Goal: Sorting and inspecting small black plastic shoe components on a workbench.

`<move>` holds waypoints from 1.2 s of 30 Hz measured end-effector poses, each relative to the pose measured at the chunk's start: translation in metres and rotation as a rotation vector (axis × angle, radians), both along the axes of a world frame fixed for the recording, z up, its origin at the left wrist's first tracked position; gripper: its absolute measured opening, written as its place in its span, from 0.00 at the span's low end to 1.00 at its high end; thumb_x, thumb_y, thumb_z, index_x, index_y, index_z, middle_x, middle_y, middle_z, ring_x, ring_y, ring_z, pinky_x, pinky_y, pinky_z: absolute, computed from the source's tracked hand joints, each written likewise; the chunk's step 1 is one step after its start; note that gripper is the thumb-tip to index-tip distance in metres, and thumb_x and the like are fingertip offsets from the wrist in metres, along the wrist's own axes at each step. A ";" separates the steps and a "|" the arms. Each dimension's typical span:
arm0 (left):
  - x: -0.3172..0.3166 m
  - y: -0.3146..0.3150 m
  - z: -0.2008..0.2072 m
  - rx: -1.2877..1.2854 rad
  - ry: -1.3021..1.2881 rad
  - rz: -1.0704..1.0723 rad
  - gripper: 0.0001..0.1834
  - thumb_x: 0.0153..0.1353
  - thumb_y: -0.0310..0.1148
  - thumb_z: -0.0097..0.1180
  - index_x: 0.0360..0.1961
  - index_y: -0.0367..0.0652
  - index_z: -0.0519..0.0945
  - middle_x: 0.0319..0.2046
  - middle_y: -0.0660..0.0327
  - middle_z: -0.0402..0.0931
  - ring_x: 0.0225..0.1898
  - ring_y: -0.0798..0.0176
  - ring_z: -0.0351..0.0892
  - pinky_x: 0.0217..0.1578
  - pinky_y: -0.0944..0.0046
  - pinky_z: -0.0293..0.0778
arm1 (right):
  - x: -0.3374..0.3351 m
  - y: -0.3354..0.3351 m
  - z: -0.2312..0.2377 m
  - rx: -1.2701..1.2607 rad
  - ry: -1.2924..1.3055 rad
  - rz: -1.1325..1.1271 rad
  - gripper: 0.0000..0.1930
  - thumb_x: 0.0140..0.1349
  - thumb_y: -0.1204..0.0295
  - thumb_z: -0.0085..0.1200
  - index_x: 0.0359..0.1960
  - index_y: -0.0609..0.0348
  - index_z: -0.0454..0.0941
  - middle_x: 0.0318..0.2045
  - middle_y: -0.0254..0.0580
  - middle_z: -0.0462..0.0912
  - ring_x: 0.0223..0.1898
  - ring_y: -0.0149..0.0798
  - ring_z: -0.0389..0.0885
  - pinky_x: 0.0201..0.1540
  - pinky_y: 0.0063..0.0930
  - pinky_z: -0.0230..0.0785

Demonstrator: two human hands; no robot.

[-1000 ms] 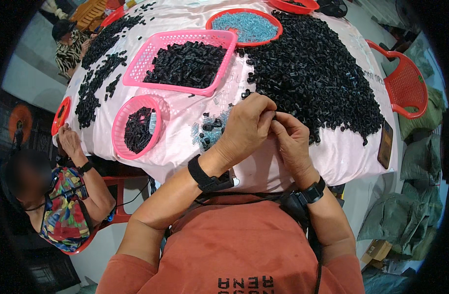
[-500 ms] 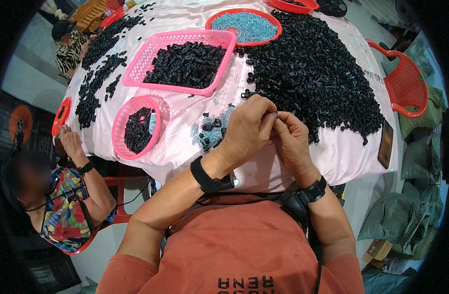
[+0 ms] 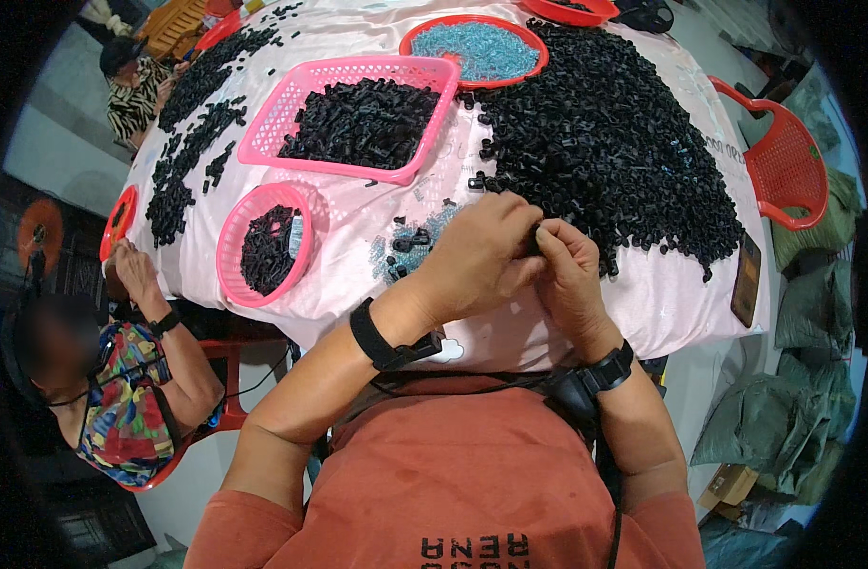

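Both hands — left hand (image 3: pixel 476 256), right hand (image 3: pixel 568 275) — are pinched shut on a small black part (image 3: pixel 533 237), held close above the table (image 3: pixel 358 275) for fitting

Person's body, seen from above: rust-orange short-sleeved shirt (image 3: pixel 453 484) with dark lettering at the chest. Bare forearms. Black band (image 3: pixel 388 337) on the left wrist; black watch-like strap (image 3: pixel 606 368) on the right, with a dark cable running down the shirt.
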State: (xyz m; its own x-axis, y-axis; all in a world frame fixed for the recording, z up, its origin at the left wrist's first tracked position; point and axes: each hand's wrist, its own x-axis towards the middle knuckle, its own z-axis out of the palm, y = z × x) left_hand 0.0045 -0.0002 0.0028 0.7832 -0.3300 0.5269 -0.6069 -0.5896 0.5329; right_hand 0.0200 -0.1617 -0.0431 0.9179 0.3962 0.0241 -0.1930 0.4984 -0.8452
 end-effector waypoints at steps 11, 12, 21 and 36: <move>-0.001 0.001 -0.002 0.130 0.020 0.085 0.19 0.49 0.26 0.64 0.44 0.35 0.77 0.35 0.49 0.77 0.39 0.43 0.78 0.40 0.50 0.75 | -0.001 -0.003 0.001 -0.187 -0.043 0.052 0.11 0.73 0.69 0.49 0.41 0.63 0.81 0.31 0.31 0.83 0.29 0.22 0.80 0.31 0.18 0.74; -0.001 0.001 -0.001 0.129 0.002 0.085 0.19 0.49 0.26 0.63 0.44 0.35 0.77 0.35 0.49 0.77 0.38 0.43 0.78 0.40 0.50 0.75 | -0.001 -0.004 0.001 -0.188 -0.061 0.081 0.11 0.73 0.68 0.50 0.40 0.63 0.82 0.31 0.31 0.83 0.29 0.22 0.80 0.31 0.18 0.74; -0.003 0.000 0.000 0.055 0.038 0.032 0.17 0.50 0.25 0.62 0.43 0.35 0.77 0.35 0.49 0.77 0.38 0.44 0.78 0.39 0.51 0.76 | -0.001 -0.006 -0.001 -0.154 -0.064 0.044 0.12 0.73 0.68 0.50 0.36 0.63 0.82 0.27 0.30 0.81 0.26 0.21 0.77 0.28 0.17 0.71; -0.001 0.005 0.000 0.050 0.039 0.032 0.15 0.49 0.27 0.62 0.39 0.36 0.78 0.30 0.51 0.76 0.34 0.45 0.77 0.35 0.51 0.75 | -0.004 0.000 0.003 -0.070 0.000 0.045 0.14 0.75 0.67 0.48 0.35 0.63 0.81 0.27 0.29 0.81 0.27 0.21 0.77 0.31 0.18 0.71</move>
